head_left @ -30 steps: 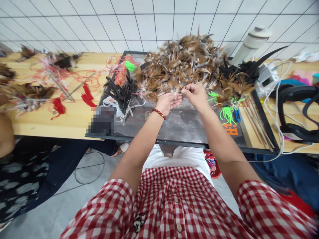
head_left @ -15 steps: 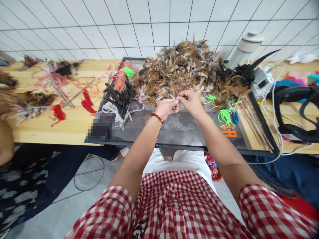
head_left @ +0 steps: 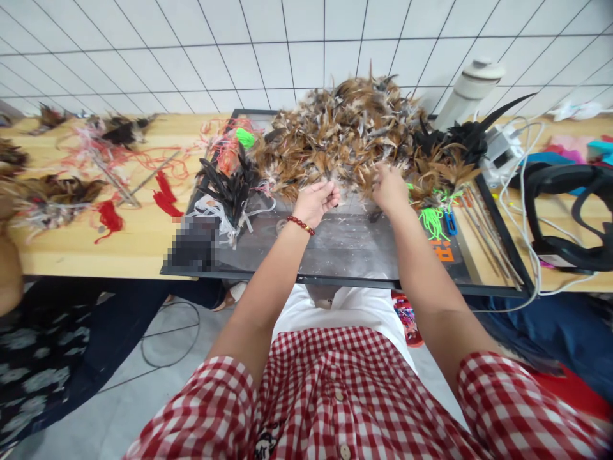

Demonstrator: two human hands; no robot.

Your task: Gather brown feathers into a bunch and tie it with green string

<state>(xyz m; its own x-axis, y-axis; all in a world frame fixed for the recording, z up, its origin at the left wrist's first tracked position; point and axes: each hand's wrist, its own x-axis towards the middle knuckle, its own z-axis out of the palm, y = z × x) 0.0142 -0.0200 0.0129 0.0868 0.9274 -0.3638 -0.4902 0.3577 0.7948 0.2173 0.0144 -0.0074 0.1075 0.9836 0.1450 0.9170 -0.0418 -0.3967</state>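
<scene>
A big heap of brown and grey feathers [head_left: 345,128] lies at the back of a dark, black-edged tray [head_left: 354,249]. My left hand [head_left: 316,203], with a red bead bracelet [head_left: 301,225] at the wrist, is closed in a pinch just in front of the heap; whatever it holds is too small to name. My right hand [head_left: 390,187] reaches to the heap's front right edge, its fingertips blurred among the feathers. Black feathers [head_left: 232,185] lie left of the heap, and bright green strings [head_left: 432,223] lie to the right of my right hand.
Red tassels [head_left: 165,195], pink strings and more feathers lie on the wooden table [head_left: 138,255] at left, beside a person's arm [head_left: 9,262]. A white bottle [head_left: 467,96], thin sticks [head_left: 493,236], white cables and a black strapped headset [head_left: 569,217] are on the right.
My right hand has parted from my left and moved right, to the feather heap. My left hand has shifted slightly left and remains pinched.
</scene>
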